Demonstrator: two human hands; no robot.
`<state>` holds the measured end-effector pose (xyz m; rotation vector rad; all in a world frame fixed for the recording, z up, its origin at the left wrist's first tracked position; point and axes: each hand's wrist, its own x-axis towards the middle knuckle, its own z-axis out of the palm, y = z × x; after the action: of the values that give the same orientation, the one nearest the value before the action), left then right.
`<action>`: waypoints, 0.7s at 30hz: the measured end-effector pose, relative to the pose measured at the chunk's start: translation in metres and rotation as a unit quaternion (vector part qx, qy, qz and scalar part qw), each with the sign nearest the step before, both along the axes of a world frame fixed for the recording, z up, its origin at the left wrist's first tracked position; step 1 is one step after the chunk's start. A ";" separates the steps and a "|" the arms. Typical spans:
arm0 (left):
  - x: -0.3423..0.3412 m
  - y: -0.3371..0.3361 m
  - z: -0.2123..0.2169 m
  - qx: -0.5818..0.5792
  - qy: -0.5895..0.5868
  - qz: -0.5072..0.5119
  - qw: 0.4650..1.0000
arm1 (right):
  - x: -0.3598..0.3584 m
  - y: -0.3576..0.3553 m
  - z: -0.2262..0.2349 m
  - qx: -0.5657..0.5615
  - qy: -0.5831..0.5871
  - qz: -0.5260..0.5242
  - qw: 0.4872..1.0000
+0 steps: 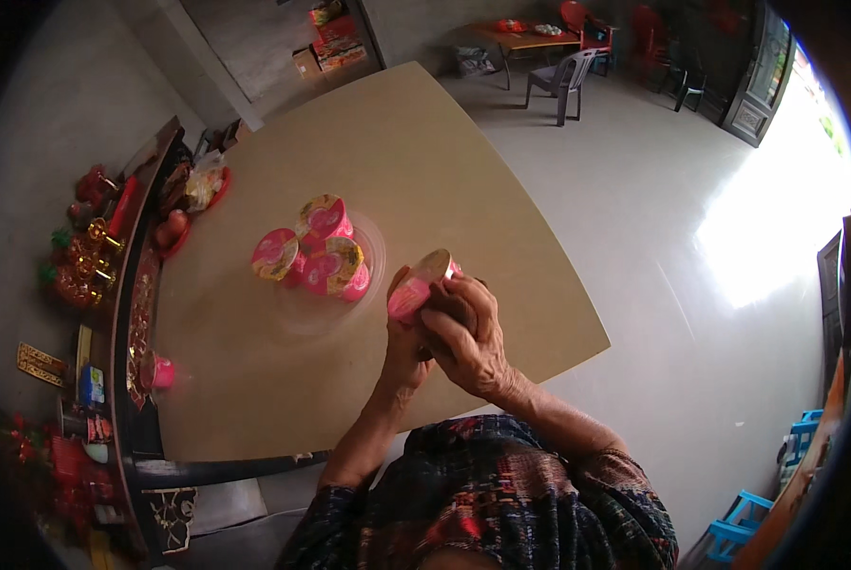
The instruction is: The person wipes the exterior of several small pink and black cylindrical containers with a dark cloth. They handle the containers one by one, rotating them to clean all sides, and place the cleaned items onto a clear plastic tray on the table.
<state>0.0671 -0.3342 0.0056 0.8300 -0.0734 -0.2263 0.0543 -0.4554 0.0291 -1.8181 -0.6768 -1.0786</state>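
Observation:
Over the near right part of the tan table, a pink cup [409,298] with a printed lid is tilted between my hands. My left hand [404,350] is closed round its left side and underside. Across its right side lie the bent fingers of my right hand [473,344], gripping it. A dark brown patch shows between the right fingers; whether it is a cloth or shaded skin, I cannot tell. Left of my hands, three similar pink cups [332,269] stand close together on a clear round plate [378,245].
The tan table [444,171] spreads out beneath my hands. Along its left side runs a dark altar-like shelf [126,275] with red and gold ornaments. Another pink cup [162,371] stands beside it. A grey plastic chair [563,78] and blue stools [741,522] stand on the floor.

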 end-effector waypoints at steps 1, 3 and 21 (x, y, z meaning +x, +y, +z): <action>-0.002 -0.003 0.004 -0.001 0.011 0.000 1.000 | -0.001 0.000 -0.002 -0.015 -0.032 -0.005 0.999; -0.006 0.002 -0.009 -0.008 -0.047 -0.010 0.999 | 0.003 -0.005 0.001 0.041 0.041 0.027 0.998; -0.021 -0.008 -0.015 0.017 -0.056 0.057 0.997 | 0.001 -0.015 -0.012 -0.012 -0.042 0.025 0.999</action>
<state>0.0460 -0.3420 -0.0090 0.8781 -0.1280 -0.0734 0.0552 -0.4706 0.0171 -1.7745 -0.7843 -1.1219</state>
